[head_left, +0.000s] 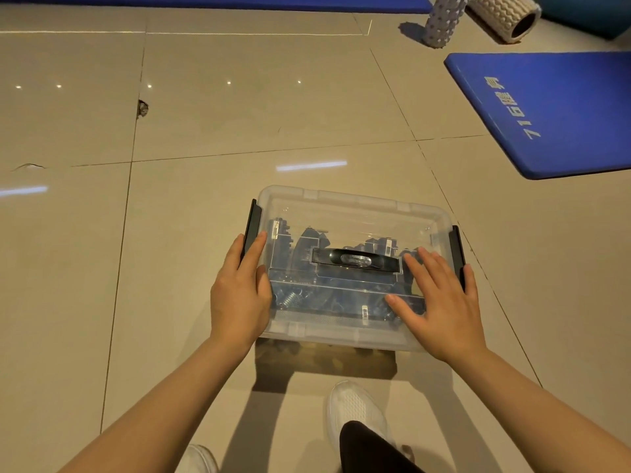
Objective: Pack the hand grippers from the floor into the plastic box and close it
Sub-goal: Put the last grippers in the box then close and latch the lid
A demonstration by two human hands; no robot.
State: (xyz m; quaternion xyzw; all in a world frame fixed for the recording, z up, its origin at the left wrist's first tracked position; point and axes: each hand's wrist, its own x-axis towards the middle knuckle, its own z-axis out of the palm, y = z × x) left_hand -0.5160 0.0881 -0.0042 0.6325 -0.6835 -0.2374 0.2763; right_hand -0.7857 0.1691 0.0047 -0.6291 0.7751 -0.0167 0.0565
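Beige tiled floor (205, 206), blue mat (553, 114) far right, two foam rollers (485, 18) up top, well apart from the work.

Plastic box (351, 268) sits on the floor just ahead of the white shoe (355, 414). Lid (358, 213) is on; hand grippers (307, 295) visible through it, blue handles and springs piled inside. None visible on the floor, so packing looks done.

Left hand (239, 291) rests at the left end, fingers straight along the black left latch (252, 227), thumb on the lid edge. Holds nothing; looks like it's steadying or pushing the latch in. Right hand (440, 302) lies flat, fingers spread on the lid, beside the right latch (457, 254) — pressing the lid down to seat it, I'd say.

Carry handle (355, 261) lies flat in the lid centre, untouched.

Both latches stand off the walls a bit, so probably not snapped yet. Can't tell for sure.
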